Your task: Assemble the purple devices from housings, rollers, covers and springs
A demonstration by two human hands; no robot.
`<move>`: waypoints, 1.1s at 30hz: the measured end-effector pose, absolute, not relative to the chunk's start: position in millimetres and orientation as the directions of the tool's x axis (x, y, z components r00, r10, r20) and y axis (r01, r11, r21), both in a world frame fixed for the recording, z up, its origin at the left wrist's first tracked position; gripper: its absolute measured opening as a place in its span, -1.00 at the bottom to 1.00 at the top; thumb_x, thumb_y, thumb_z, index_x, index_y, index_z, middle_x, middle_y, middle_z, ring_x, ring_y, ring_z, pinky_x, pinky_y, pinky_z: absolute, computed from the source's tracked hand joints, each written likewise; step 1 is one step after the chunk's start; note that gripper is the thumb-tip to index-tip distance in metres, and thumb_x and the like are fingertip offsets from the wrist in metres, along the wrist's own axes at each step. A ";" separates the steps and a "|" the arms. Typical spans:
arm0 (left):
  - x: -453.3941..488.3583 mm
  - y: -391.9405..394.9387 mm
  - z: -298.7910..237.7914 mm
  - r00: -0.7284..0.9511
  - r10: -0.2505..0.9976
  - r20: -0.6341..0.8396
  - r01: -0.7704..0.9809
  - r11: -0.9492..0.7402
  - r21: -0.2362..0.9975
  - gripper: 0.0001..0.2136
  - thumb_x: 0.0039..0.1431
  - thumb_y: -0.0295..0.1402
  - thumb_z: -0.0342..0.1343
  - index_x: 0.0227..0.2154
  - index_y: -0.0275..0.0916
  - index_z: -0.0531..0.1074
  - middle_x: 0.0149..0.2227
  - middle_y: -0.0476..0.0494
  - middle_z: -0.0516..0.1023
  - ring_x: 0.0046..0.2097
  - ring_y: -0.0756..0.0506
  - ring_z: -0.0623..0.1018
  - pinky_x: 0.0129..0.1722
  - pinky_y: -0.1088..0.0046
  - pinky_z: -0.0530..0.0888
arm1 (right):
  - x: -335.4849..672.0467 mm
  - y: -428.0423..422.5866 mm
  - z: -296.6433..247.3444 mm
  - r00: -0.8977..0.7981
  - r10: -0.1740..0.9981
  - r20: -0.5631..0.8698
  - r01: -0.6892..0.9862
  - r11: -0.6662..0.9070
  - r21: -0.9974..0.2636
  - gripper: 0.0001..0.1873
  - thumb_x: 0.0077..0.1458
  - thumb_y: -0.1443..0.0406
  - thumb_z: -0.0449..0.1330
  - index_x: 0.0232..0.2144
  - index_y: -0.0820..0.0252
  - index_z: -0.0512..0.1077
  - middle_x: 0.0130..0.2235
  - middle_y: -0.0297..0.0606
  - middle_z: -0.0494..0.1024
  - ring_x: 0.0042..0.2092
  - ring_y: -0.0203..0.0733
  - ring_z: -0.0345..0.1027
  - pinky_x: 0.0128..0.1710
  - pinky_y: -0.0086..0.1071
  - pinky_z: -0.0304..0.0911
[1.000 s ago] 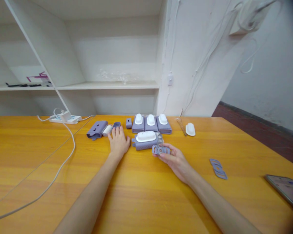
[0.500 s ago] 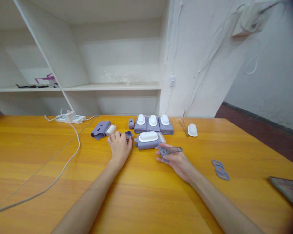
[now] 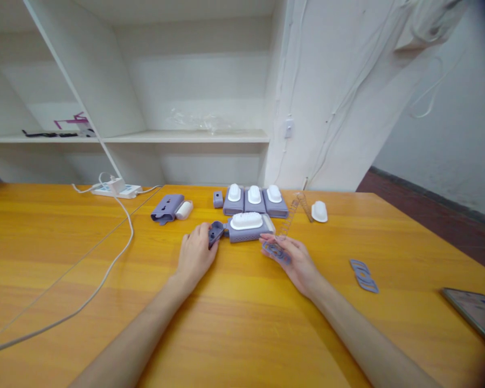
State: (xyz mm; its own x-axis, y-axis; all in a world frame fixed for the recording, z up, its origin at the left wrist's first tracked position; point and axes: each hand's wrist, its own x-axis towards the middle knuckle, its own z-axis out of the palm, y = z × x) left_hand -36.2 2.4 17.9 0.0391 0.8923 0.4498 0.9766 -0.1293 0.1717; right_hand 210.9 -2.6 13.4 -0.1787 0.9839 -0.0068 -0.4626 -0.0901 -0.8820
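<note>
My left hand (image 3: 196,250) grips a small hollow grey-purple plastic cap (image 3: 215,234), its open side with holes facing up. Between the fingers of my right hand (image 3: 295,261) is a flat grey-purple plate (image 3: 275,251) with cut-outs. A thin metal coil spring (image 3: 289,221) stands up from that hand, slanting away. Between both hands lies a grey-purple case (image 3: 248,234) with a white bristled brush head (image 3: 246,220) on top. Which fingers pinch the spring is hard to make out.
Behind stand three purple cases with white tops (image 3: 254,194) and a small purple block (image 3: 217,199). To the left lie a purple housing (image 3: 166,208) and a white cylinder (image 3: 184,209). Rightward are another spring (image 3: 306,208), a white shell (image 3: 319,211), a flat plate (image 3: 364,276) and a phone (image 3: 472,312).
My left hand has lifted and turned the cap so its hollow side shows, nearer the case. In my right hand the spring has swung from pointing right to pointing up and away.
</note>
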 end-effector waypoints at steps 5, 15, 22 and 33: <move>-35.9 -3.0 31.9 0.084 0.847 0.525 0.981 -0.163 0.106 -0.73 0.11 -0.34 0.00 -0.11 -0.24 0.23 -0.18 -0.21 0.46 -0.10 -0.21 0.44 -0.16 0.28 0.25 | 205.8 -6.2 18.8 -0.085 0.996 -0.027 -0.480 -0.065 -0.875 -0.47 0.01 0.26 0.18 0.07 0.04 0.25 -0.29 -0.24 0.61 -0.24 -0.12 0.50 -0.12 -0.14 0.32; -19.1 -23.2 39.9 0.265 0.773 0.577 0.903 -0.409 0.132 -0.67 0.14 -0.30 -0.02 -0.03 -0.23 0.16 -0.14 -0.19 0.39 -0.17 -0.14 0.44 -0.19 0.34 0.36 | 204.6 -6.4 10.2 0.176 0.970 0.167 -0.227 0.205 -0.952 -0.15 -0.06 0.37 0.11 0.22 -0.25 -0.12 -0.03 -0.29 0.45 -0.39 -0.24 0.50 -0.36 -0.24 0.43; -2.9 -27.9 30.3 0.372 0.789 0.489 0.858 -0.494 0.145 -0.62 0.15 -0.31 -0.06 0.03 -0.23 0.11 -0.12 -0.20 0.36 -0.14 -0.15 0.44 -0.18 0.32 0.40 | 211.7 -3.0 2.5 0.009 0.926 0.377 -0.269 0.366 -0.891 -0.45 0.01 0.26 0.07 0.10 0.06 0.26 0.14 -0.17 0.31 0.10 0.00 0.26 0.05 -0.08 0.20; -3.5 -25.2 22.4 0.318 0.814 0.486 0.715 -0.542 0.441 -0.53 0.07 -0.38 0.05 0.06 -0.17 0.09 -0.05 -0.19 0.38 -0.02 -0.16 0.42 -0.07 0.29 0.38 | 207.3 -8.9 12.6 0.236 0.946 0.222 0.005 0.227 -0.974 -0.48 -0.04 0.05 0.23 -0.03 0.13 0.38 -0.58 -0.36 0.51 -0.65 -0.19 0.37 -0.62 -0.35 0.30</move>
